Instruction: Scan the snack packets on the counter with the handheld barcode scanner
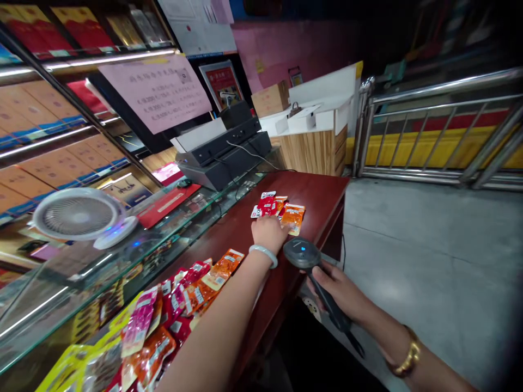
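White desk fan point(77, 214) on glass display counter point(44, 305), blue light showing at base. Red folder point(165, 208) beside it, dark computer mouse point(183, 183) at far edge. Pink notice point(155, 97), printed lines, QR code point(183, 75) near upper right corner. Tan boxes point(41, 103) in rows on lit shelves to left. Beyond: wood-grain cabinet point(308, 155), white top, cardboard carton point(270, 98) nearby. Stainless-steel railing point(441, 87) at right, grey floor point(400, 239) in front.
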Demonstrator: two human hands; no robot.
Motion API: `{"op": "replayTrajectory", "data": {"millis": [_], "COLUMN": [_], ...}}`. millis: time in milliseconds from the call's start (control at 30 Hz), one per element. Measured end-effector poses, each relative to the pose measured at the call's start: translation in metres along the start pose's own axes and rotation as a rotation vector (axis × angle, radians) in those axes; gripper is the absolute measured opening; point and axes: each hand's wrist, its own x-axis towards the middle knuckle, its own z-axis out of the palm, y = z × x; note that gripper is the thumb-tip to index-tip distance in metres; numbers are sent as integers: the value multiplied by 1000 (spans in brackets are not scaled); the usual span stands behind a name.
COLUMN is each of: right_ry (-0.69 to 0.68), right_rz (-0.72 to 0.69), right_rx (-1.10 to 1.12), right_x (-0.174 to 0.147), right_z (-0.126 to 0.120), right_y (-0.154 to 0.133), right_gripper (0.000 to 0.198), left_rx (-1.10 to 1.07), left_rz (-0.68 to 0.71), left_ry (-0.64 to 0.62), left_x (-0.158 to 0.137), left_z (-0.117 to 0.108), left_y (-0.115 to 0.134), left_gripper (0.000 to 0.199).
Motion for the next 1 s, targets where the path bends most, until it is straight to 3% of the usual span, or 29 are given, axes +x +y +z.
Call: {"op": "replayTrajectory", "data": {"millis": [100, 200, 333, 467, 667, 833, 1000], "right_ry": [48, 65, 99, 88, 104, 46, -60], "right_rz": [2, 6, 0, -2, -17, -26, -21], "right_rx": [11, 18, 2, 1, -13, 5, 7], "right_x": [-6, -7, -5, -4, -9, -9, -3], "right_z": [-11, -18, -21, -21, -23, -18, -2], "right_y": [-3, -3, 1, 3, 4, 0, -6], "right_gripper": [49, 48, 46, 46, 44, 46, 48], "left_rx": [35, -18, -16, -20, -293, -502, -494], "left_rz": [-35, -63, -127, -135, -178, -142, -117], "left_ry": [-55, -99, -4, -31, -163, -47, 63], "left_x": [7, 5, 0, 3, 9, -11, -30], "left_z": [7, 9, 9, 9, 19, 26, 22], "left_y": [14, 8, 0, 4, -15, -45, -59], "left_gripper": [43, 33, 51, 52, 30, 24, 20]}}
